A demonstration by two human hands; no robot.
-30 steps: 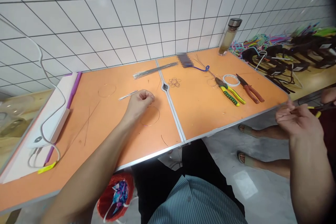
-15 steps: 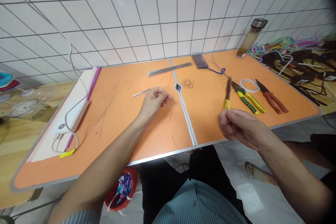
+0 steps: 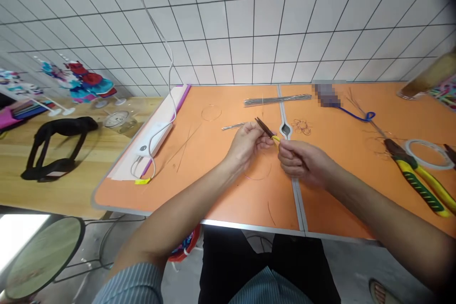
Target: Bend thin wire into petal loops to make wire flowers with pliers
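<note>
The right hand [image 3: 302, 162] clasps yellow-handled, dark-nosed metal pliers [image 3: 265, 128], likely stiff, best held by the handles [image 3: 276, 138]; whether the left hand [image 3: 246, 143] grips anything, I cannot tell.

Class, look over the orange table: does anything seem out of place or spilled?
One thin curved strand looks stray: it lies loose near the front edge, apart from the silver wire bundle; no spill shows.

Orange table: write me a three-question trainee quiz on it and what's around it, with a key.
1. Which hand holds the pliers that are lifted above the table?
2. True or false: the wire bundle lies across the seam of the table.
3. The wall behind the table is: A, brick; B, tiled; C, papered.

Key: 1, the right hand; 2, true; 3, B.
</note>
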